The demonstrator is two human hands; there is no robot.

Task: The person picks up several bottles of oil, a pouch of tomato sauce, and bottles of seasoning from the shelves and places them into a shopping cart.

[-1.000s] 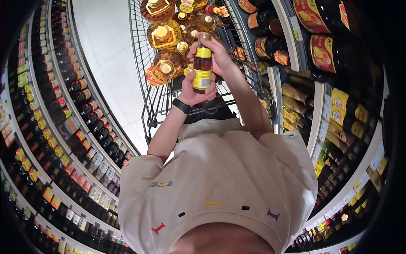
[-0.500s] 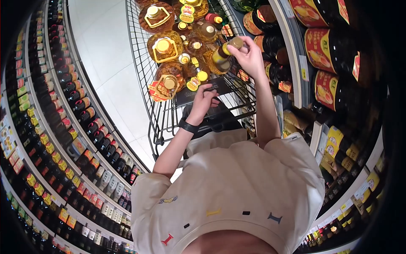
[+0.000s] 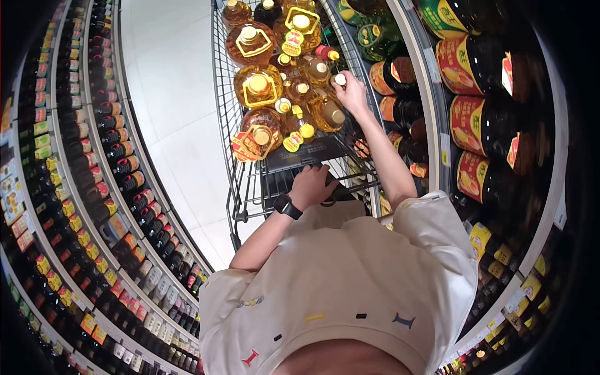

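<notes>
My right hand (image 3: 352, 95) is closed on the pale cap of a bottle at the right side of the shopping cart (image 3: 228, 181). The bottle's body is mostly hidden. A large brown-capped oil bottle (image 3: 328, 114) stands just below and left of that hand. My left hand (image 3: 310, 186), with a black watch on its wrist, lies over the cart's dark handle area, fingers curled over it. Several oil jugs fill the basket, among them one with a yellow handle (image 3: 257, 87) and one with a red label (image 3: 255, 139). A red bottle with a yellow cap (image 3: 327, 52) lies near the right side.
Shelves of dark sauce bottles (image 3: 125, 164) curve along the left. Close on the right, a shelf edge (image 3: 431, 94) fronts large jugs with red labels (image 3: 469, 125). Pale floor tiles (image 3: 175, 94) run between the left shelves and the cart.
My right hand has moved from holding a tilted bottle by its brown cap to a pale cap slightly lower. My left hand has lowered from the air onto the handle area. The cart's contents appear shifted right and down.
</notes>
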